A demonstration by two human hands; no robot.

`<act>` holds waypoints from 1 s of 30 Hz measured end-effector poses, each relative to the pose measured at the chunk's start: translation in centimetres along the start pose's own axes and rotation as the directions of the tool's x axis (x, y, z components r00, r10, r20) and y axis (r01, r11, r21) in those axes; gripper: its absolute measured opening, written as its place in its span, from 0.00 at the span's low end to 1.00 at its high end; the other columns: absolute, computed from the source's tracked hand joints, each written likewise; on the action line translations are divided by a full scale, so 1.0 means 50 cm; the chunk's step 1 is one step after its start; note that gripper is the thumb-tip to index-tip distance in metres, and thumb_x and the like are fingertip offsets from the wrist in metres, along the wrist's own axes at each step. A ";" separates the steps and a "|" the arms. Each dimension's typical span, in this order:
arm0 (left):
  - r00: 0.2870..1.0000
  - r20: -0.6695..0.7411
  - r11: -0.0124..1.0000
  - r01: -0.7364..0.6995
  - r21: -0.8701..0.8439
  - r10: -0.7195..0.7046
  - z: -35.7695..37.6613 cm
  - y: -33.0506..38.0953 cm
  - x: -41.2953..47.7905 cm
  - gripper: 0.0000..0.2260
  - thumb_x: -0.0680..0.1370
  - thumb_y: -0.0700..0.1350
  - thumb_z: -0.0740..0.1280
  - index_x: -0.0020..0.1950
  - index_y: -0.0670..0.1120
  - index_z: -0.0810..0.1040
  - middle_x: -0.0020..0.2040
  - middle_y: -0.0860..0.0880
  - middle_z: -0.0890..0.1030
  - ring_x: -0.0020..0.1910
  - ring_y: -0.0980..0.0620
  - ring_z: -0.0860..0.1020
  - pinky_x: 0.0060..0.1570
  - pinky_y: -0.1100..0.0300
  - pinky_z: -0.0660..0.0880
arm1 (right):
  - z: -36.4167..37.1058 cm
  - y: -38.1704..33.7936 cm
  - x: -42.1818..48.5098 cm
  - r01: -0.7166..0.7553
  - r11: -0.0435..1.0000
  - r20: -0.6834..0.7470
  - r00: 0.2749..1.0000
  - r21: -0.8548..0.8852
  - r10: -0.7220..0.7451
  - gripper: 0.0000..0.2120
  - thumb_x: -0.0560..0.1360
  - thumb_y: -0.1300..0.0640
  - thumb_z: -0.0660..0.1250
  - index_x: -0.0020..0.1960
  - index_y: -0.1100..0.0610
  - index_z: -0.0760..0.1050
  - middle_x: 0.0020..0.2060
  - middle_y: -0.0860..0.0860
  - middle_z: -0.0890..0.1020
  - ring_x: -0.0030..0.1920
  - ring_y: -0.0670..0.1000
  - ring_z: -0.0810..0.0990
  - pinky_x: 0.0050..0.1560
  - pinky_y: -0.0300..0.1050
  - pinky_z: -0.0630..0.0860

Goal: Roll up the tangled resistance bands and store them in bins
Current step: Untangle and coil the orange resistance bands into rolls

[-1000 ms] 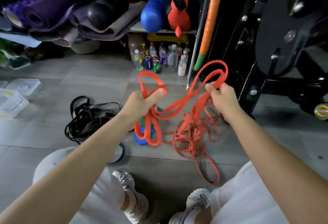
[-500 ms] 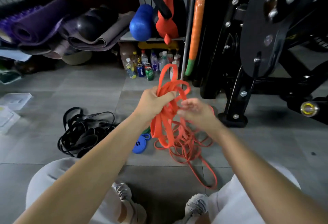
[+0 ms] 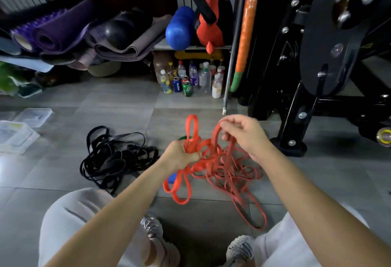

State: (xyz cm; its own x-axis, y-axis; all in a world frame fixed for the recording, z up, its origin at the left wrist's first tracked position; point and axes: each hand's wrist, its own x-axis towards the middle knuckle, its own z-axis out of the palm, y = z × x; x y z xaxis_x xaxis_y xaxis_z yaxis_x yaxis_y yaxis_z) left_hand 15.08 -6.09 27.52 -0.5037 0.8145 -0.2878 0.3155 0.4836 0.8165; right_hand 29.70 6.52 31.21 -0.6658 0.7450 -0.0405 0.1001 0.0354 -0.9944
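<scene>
A tangle of orange resistance bands (image 3: 224, 171) hangs from both hands down to the grey floor. My left hand (image 3: 182, 154) grips a gathered bunch of orange loops, with loops sticking up above the fist and hanging below it. My right hand (image 3: 245, 133) pinches one orange strand lifted out of the tangle, just right of the left hand. A pile of black bands (image 3: 114, 158) lies on the floor to the left. A blue band (image 3: 172, 178) and a green one (image 3: 185, 138) peek out from behind the left hand. Clear plastic bins (image 3: 17, 137) sit at the far left.
Bottles and cans (image 3: 190, 80) stand on the floor at the back under a shelf. Rolled mats (image 3: 63, 33) fill the back left. A black gym machine (image 3: 317, 76) and its foot (image 3: 289, 146) stand at the right. My knees and shoes are at the bottom.
Both hands have dropped lower toward the floor. The right hand moved right, away from the left, and lifted one orange strand. The looped bunch stays in the left hand.
</scene>
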 end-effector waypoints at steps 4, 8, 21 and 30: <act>0.995 -0.072 0.992 0.079 0.098 -0.072 0.029 -0.048 -0.007 0.16 0.69 0.48 0.71 0.26 0.48 0.69 0.20 0.56 0.67 0.21 0.59 0.65 0.26 0.64 0.64 | -0.026 0.002 -0.001 0.029 0.967 -0.325 0.944 0.254 0.057 0.06 0.77 0.64 0.63 0.43 0.57 0.76 0.31 0.52 0.76 0.26 0.42 0.75 0.34 0.36 0.75; 0.961 -0.168 0.973 0.228 0.036 -0.219 0.029 -0.085 -0.004 0.17 0.72 0.46 0.70 0.27 0.47 0.66 0.22 0.54 0.66 0.23 0.55 0.64 0.23 0.64 0.61 | -0.051 0.017 -0.004 0.015 0.993 -0.459 0.887 0.114 0.039 0.05 0.78 0.61 0.63 0.49 0.61 0.77 0.28 0.50 0.72 0.29 0.46 0.70 0.40 0.47 0.71; 0.934 -0.039 0.926 0.347 -0.149 -0.356 0.085 -0.107 -0.015 0.09 0.72 0.45 0.72 0.33 0.46 0.76 0.22 0.53 0.70 0.21 0.56 0.68 0.26 0.66 0.67 | -0.017 -0.018 -0.008 0.127 0.806 -0.236 0.972 0.578 0.017 0.11 0.79 0.63 0.59 0.41 0.58 0.77 0.26 0.47 0.76 0.28 0.45 0.72 0.33 0.35 0.70; 0.917 0.067 0.721 0.352 -0.597 -0.393 0.144 -0.072 -0.036 0.04 0.71 0.44 0.72 0.40 0.44 0.79 0.37 0.40 0.81 0.31 0.46 0.78 0.36 0.52 0.78 | 0.058 -0.006 -0.047 -0.016 0.978 0.277 0.958 -0.209 0.075 0.08 0.77 0.62 0.63 0.41 0.53 0.74 0.29 0.49 0.78 0.24 0.41 0.73 0.30 0.35 0.71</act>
State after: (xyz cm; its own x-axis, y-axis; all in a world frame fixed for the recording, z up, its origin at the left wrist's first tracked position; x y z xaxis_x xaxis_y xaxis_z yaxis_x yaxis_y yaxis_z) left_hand 20.65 -7.01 21.49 -0.5319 0.5785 -0.6184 -0.4303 0.4444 0.7858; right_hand 29.09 2.80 31.33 -0.8353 0.5317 -0.1401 0.2626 0.1618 -0.9513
